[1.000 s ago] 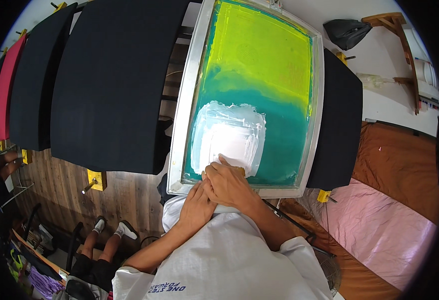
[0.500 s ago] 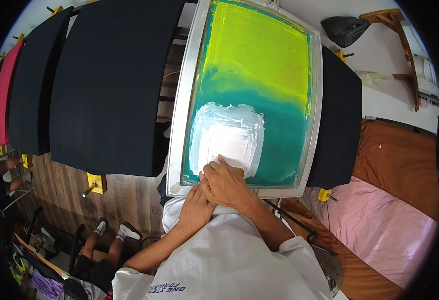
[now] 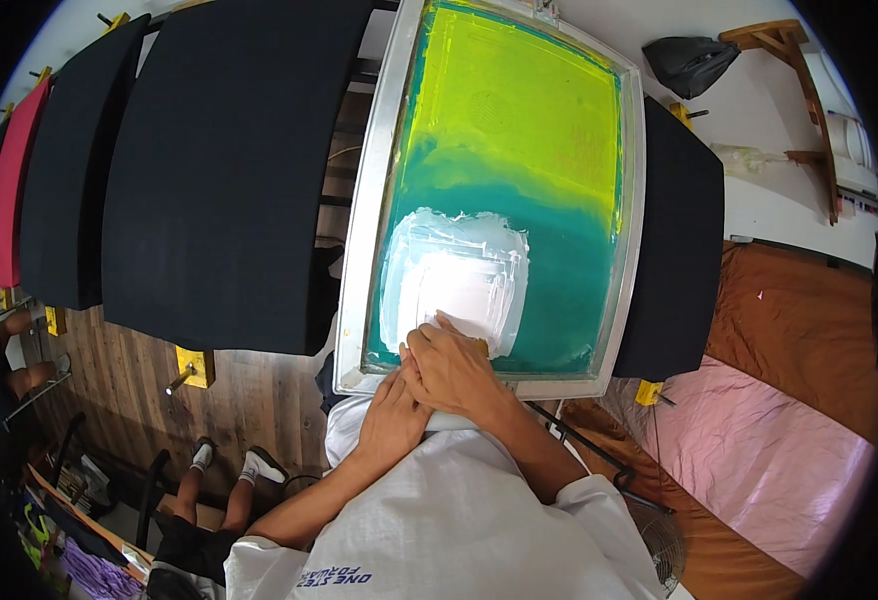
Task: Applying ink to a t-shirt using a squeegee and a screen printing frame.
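Observation:
A metal-framed printing screen (image 3: 627,250) lies in front of me, its mesh lime-yellow at the far end and teal nearer. A thick patch of white ink (image 3: 459,285) is spread over its near left part. At the patch's near edge my right hand (image 3: 451,368) is closed on a squeegee (image 3: 481,346); only a small tan piece shows beside the fingers. My left hand (image 3: 391,415) crosses the near frame edge, pressed against the right hand, its fingers closed at the same squeegee and partly hidden.
Black fabric-covered boards (image 3: 224,180) stand in a row to the left, with a pink one (image 3: 14,190) farther off; another black board (image 3: 674,240) shows right of the screen. Yellow clamps (image 3: 195,367) stick out below them. Another person's legs (image 3: 234,495) are at lower left, a fan (image 3: 659,540) at lower right.
Both hands keep the same place at the ink patch's near edge. The view has shifted very slightly. At lower left, the other person's legs and body have shifted a little.

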A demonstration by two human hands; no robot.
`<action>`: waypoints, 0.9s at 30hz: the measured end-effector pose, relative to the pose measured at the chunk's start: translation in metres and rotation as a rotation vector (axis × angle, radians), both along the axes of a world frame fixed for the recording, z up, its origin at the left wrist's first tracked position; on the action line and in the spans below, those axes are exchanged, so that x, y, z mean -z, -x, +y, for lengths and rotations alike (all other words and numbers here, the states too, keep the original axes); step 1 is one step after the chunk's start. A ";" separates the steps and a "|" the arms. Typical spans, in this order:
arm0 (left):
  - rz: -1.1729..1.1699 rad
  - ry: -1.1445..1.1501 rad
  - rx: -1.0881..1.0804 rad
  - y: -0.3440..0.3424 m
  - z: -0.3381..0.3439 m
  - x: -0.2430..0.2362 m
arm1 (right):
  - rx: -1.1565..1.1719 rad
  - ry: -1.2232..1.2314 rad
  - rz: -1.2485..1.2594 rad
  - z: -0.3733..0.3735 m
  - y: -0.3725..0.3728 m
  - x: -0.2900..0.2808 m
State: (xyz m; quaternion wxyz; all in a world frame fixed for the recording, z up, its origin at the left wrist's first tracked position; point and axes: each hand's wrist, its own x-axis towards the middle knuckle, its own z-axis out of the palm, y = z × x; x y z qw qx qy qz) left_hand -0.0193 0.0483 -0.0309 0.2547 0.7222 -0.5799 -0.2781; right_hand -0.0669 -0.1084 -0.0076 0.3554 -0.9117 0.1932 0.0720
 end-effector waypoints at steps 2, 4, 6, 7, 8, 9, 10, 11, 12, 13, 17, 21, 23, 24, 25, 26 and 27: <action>0.012 -0.014 -0.006 0.000 0.000 0.000 | 0.001 0.001 -0.020 0.000 0.001 0.003; 0.029 -0.029 0.003 -0.001 0.000 0.000 | -0.002 -0.002 -0.005 -0.001 -0.001 0.002; 0.047 -0.044 0.011 -0.001 0.001 0.000 | -0.005 -0.005 0.010 -0.001 -0.001 0.001; 0.050 -0.044 0.003 0.000 0.001 0.002 | -0.008 0.006 0.004 -0.001 -0.002 0.001; 0.054 -0.044 -0.004 0.000 0.001 0.003 | -0.011 0.017 -0.002 -0.001 -0.002 0.001; 0.053 -0.043 -0.003 0.001 0.001 0.003 | -0.010 0.017 -0.003 -0.001 -0.002 0.001; 0.035 -0.025 -0.007 0.001 0.001 0.003 | -0.003 0.009 0.002 -0.001 -0.002 0.001; 0.016 -0.007 -0.010 0.001 0.001 0.003 | 0.004 0.000 0.006 -0.001 -0.002 0.001; 0.015 -0.007 -0.009 0.000 0.000 0.002 | 0.005 0.000 0.006 -0.001 -0.003 0.001; 0.021 -0.022 -0.002 -0.001 0.000 0.001 | -0.004 0.003 0.011 -0.002 -0.003 0.001; 0.054 -0.063 0.021 -0.002 0.000 0.000 | 0.002 0.025 0.016 -0.001 -0.003 0.000; 0.051 -0.050 0.021 0.000 0.001 0.004 | -0.010 0.041 -0.005 -0.001 -0.002 0.001; 0.033 -0.019 -0.002 0.000 0.000 0.002 | -0.011 0.041 0.016 0.000 -0.002 -0.001; 0.033 -0.018 -0.002 0.000 0.000 0.002 | -0.011 0.042 0.015 0.000 -0.001 -0.002; 0.017 -0.003 -0.001 0.000 0.000 0.003 | -0.014 0.056 0.012 0.000 -0.001 -0.002; 0.002 0.012 0.000 0.000 -0.001 0.003 | -0.017 0.070 0.009 0.000 0.000 -0.003; 0.001 0.012 0.001 0.000 -0.001 0.002 | -0.017 0.071 0.008 0.000 0.000 -0.004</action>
